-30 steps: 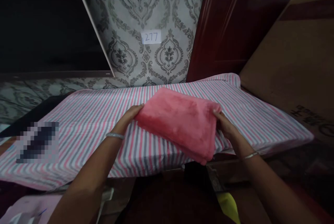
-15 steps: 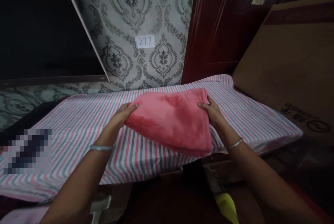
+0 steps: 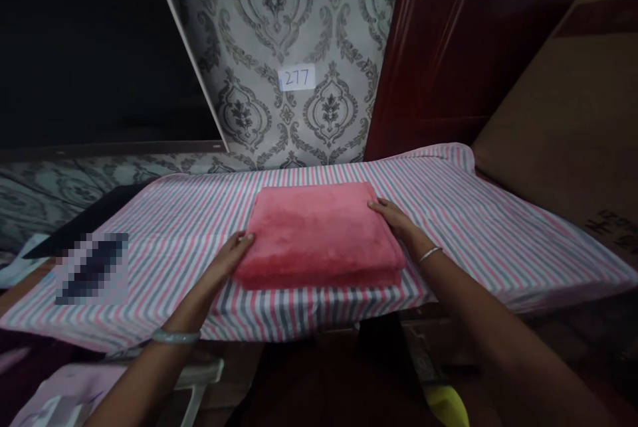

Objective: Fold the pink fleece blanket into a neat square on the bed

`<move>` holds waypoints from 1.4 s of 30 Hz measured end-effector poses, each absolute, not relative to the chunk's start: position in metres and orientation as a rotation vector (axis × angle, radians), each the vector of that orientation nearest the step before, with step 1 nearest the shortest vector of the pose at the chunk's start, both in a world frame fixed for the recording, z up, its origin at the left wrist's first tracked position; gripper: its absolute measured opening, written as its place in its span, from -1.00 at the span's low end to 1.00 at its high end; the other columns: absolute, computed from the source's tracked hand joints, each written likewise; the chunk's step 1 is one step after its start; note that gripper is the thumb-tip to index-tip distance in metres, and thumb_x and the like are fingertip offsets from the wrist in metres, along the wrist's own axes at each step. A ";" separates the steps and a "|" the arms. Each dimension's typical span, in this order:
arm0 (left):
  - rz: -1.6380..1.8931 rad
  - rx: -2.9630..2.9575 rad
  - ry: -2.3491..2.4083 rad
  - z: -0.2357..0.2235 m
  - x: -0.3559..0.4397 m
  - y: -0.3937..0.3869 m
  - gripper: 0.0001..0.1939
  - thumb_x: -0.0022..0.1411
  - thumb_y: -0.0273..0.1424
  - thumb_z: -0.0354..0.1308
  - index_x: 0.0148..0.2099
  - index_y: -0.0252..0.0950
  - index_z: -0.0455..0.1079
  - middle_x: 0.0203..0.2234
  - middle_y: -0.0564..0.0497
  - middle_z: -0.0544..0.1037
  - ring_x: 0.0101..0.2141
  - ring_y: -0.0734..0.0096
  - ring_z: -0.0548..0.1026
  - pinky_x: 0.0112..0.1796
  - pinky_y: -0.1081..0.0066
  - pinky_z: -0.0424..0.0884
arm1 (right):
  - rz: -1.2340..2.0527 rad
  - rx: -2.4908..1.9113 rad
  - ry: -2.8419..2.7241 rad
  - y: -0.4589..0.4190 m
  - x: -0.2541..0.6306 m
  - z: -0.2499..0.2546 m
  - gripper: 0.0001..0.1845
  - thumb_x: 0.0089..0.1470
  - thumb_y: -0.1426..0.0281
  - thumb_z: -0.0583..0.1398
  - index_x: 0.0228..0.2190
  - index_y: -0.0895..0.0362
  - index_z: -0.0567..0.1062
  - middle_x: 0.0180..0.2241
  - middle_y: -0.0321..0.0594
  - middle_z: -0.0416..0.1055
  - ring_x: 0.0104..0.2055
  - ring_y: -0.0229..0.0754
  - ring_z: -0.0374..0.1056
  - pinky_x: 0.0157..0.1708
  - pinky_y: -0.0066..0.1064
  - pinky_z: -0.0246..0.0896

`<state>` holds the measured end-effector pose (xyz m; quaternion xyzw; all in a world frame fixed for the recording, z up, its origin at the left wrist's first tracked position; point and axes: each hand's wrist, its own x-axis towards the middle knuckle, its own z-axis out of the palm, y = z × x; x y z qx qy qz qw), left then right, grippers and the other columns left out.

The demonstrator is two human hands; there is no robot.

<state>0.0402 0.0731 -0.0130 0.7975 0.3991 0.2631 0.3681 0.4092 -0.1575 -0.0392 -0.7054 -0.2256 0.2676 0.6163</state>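
Observation:
A plush coral-pink blanket [image 3: 319, 234], folded into a thick rectangle, lies flat on a striped cloth [image 3: 174, 228] near the front edge. My left hand [image 3: 233, 256] grips its left side, thumb on top and the other fingers hidden behind the edge. At the right side my right hand [image 3: 396, 220] holds the blanket the same way, its thumb over the top near the far corner.
Behind the cloth is a patterned wall with a paper label [image 3: 297, 77] reading 277. A dark screen [image 3: 100, 48] stands at the left, a large cardboard box [image 3: 573, 101] at the right. A blurred-out patch [image 3: 92, 269] covers something on the cloth's left.
The blanket, held up and tilted between both hands before, has come down flat on the striped cloth. My hands moved with it and stay at its two sides. The view shifted slightly.

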 end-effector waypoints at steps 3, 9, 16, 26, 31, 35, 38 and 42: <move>0.810 2.489 0.871 0.001 0.051 0.067 -0.40 0.35 -0.04 0.01 0.23 -0.37 0.35 0.03 -0.30 0.56 0.06 -0.10 0.52 0.11 -0.14 0.42 | 0.230 -1.897 -0.712 -0.156 0.412 -0.023 -0.43 0.11 0.17 0.20 0.09 0.21 0.50 0.12 0.13 0.47 0.22 0.18 0.36 0.25 0.10 0.21; 0.442 2.956 -0.252 -0.001 0.093 -0.008 -0.48 0.48 -0.22 -0.05 0.39 -0.24 0.19 0.32 -0.17 0.35 0.33 0.11 0.26 0.31 0.01 0.20 | -0.012 -1.685 -1.816 -0.123 0.341 0.008 -0.46 0.35 0.27 -0.01 0.29 0.01 0.36 0.32 -0.13 0.28 0.38 -0.04 0.14 0.39 0.03 -0.04; 0.353 3.033 -0.263 -0.044 0.106 -0.040 -0.27 0.40 -0.22 0.12 0.50 -0.17 -0.02 0.36 -0.13 0.28 0.36 0.06 0.17 0.35 -0.07 0.03 | 0.340 -1.598 -2.389 -0.094 0.304 -0.007 -0.38 0.42 0.12 -0.01 0.41 -0.05 0.10 0.44 -0.23 0.03 0.50 -0.09 -0.21 0.46 0.02 -0.46; 0.425 3.057 -0.232 -0.054 0.102 -0.039 -0.29 0.39 -0.34 0.10 0.50 -0.18 -0.02 0.48 -0.03 0.02 0.47 0.12 -0.16 0.41 -0.05 -0.18 | 0.245 -2.014 -2.060 -0.035 0.413 -0.021 -0.32 0.37 0.00 0.00 0.41 -0.11 0.10 0.48 -0.18 -0.13 0.49 0.15 -0.16 0.40 0.23 -0.28; 0.399 3.027 -0.208 -0.048 0.102 -0.040 -0.24 0.38 -0.35 0.10 0.52 -0.17 -0.09 0.48 -0.01 0.04 0.46 0.16 -0.14 0.42 -0.01 -0.16 | 0.168 -2.004 -1.896 -0.033 0.413 -0.036 -0.25 0.36 -0.04 -0.02 0.41 0.06 0.13 0.42 -0.05 0.08 0.42 0.08 0.04 0.37 0.04 -0.07; 0.411 3.017 -0.200 -0.049 0.102 -0.039 -0.23 0.40 -0.33 0.09 0.53 -0.16 -0.14 0.47 -0.01 0.05 0.46 0.17 -0.14 0.41 -0.02 -0.14 | 0.067 -2.152 -1.758 -0.032 0.404 -0.035 -0.30 0.38 0.02 -0.02 0.33 0.19 0.27 0.29 0.07 0.29 0.32 0.15 0.20 0.33 0.07 -0.04; 0.448 3.051 -0.208 -0.053 0.103 -0.040 -0.25 0.41 -0.32 0.08 0.53 -0.17 -0.14 0.48 -0.01 0.03 0.47 0.18 -0.15 0.42 -0.02 -0.18 | 0.046 -2.159 -1.761 -0.032 0.405 -0.033 -0.31 0.38 0.06 -0.02 0.32 0.24 0.27 0.29 0.10 0.29 0.33 0.16 0.18 0.34 0.11 -0.07; 0.477 3.066 -0.223 -0.057 0.105 -0.041 -0.27 0.41 -0.27 0.08 0.51 -0.18 -0.09 0.47 -0.03 0.06 0.46 0.15 -0.11 0.41 -0.02 -0.16 | 0.232 -2.047 -1.692 -0.032 0.413 -0.022 -0.30 0.37 0.02 -0.04 0.36 0.14 0.23 0.37 0.00 0.19 0.41 0.03 0.10 0.40 -0.02 -0.07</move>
